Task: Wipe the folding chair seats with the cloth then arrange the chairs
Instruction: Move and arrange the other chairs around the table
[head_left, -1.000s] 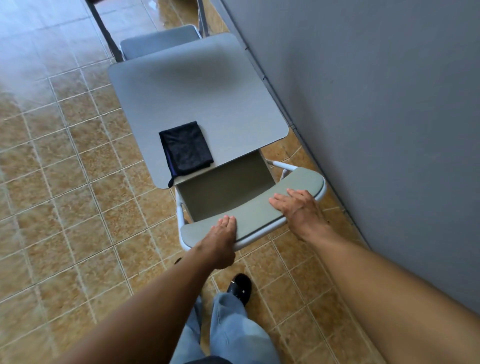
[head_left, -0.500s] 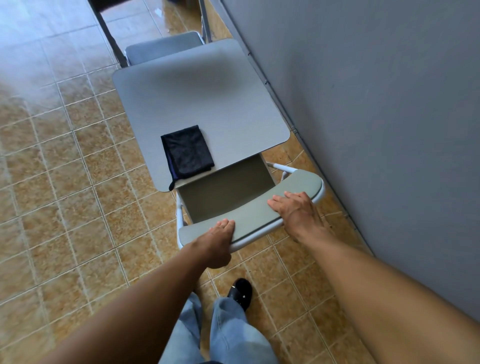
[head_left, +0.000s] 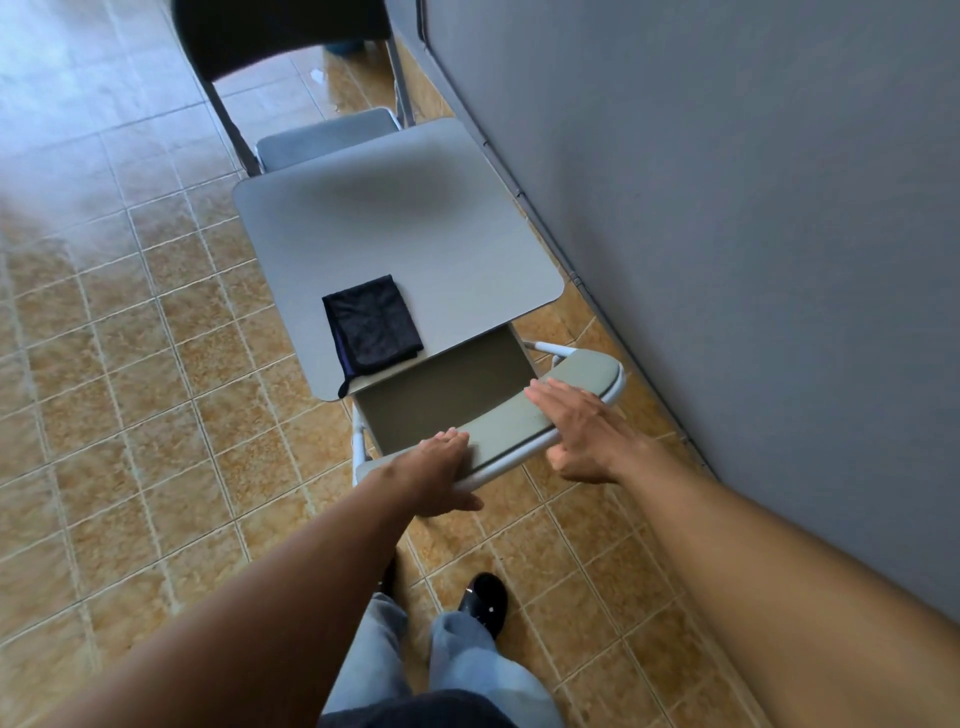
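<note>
Grey backrest (head_left: 514, 422) gripped by left fingers (head_left: 448, 440), seemingly under flat right fingers (head_left: 558, 401)

Indoor room, tiled floor (head_left: 130, 364), folding chairs (head_left: 582, 376)

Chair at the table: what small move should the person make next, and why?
Probably let go with the left hand and reach for the cloth. The chair sits tucked under the table, the right hand rests flat on its backrest, and the cloth lies folded near the table's edge.
</note>
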